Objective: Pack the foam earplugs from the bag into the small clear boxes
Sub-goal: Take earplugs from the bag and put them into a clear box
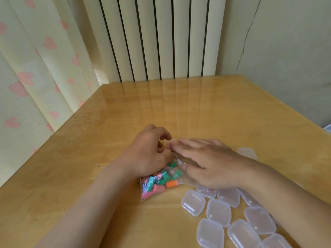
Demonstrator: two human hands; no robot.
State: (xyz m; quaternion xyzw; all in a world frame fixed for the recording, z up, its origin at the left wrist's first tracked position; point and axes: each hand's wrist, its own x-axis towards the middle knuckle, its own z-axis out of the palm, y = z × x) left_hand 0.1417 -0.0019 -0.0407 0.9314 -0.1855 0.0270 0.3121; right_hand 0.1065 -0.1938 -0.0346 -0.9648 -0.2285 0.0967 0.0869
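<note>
A clear plastic bag (157,183) full of green, pink and orange foam earplugs lies on the wooden table (125,111). My left hand (148,154) rests on its upper left part, fingers curled and pinching the bag's top edge. My right hand (206,161) lies flat over the bag's right side, fingers stretched toward the left hand at the same edge. Several small clear boxes (218,212), all closed, sit in a cluster at the lower right, partly under my right forearm. One more clear box (248,152) lies beyond my right wrist.
A white radiator (154,38) stands behind the table's far edge. A curtain with pink hearts (35,68) hangs along the left side. A wall (286,59) runs on the right.
</note>
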